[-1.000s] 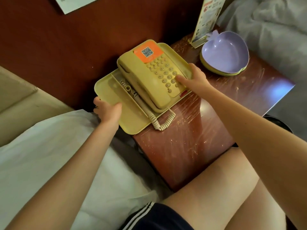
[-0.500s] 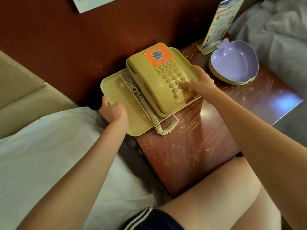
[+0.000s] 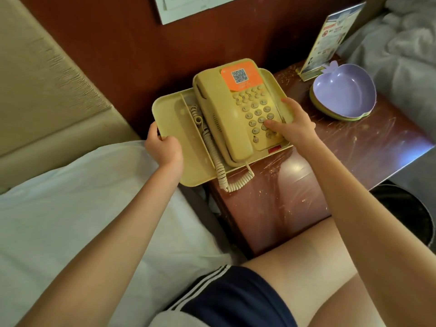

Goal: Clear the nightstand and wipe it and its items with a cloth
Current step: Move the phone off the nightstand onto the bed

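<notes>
Left hand (image 3: pixel 164 147) grips the tray (image 3: pixel 169 114) by its left end, right hand (image 3: pixel 295 126) grips its right rim, thumb on the phone (image 3: pixel 226 114). Its long axis spans both hands

Wall sheet (image 3: pixel 188 7) cut by top edge, sign card (image 3: pixel 331 36) print unreadable, bin (image 3: pixel 416 204) partly behind forearm (image 3: pixel 354 208)

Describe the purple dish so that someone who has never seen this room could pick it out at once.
Start at the dark red nightstand against the wall. At its far right end, right of the yellow phone and just in front of the upright leaflet stand, lies the purple dish. It alone is lilac and apple-shaped, with a leaf tab, nested on a yellow-green dish.
</notes>
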Demonstrator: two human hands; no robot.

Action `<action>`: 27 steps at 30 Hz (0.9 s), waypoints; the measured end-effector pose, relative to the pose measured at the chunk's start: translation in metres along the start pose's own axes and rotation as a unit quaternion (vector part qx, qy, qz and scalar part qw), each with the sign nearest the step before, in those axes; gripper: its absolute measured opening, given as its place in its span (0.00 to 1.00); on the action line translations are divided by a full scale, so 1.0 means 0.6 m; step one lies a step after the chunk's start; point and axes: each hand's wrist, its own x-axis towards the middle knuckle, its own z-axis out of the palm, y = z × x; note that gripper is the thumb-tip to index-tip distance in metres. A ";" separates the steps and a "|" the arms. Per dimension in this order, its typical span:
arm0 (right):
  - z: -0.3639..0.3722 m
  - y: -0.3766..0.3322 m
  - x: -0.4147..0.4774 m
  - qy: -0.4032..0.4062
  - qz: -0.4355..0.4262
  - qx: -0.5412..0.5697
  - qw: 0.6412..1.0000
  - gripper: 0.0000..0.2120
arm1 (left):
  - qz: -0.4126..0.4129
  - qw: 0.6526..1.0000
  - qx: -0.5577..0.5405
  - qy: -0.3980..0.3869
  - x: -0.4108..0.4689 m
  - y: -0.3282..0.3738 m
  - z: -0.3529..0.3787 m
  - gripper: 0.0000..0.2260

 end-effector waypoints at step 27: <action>0.276 -0.111 -0.240 -0.054 -0.041 -0.072 0.995 0.38 | -0.017 0.993 0.043 0.110 0.095 -0.086 -0.372 0.22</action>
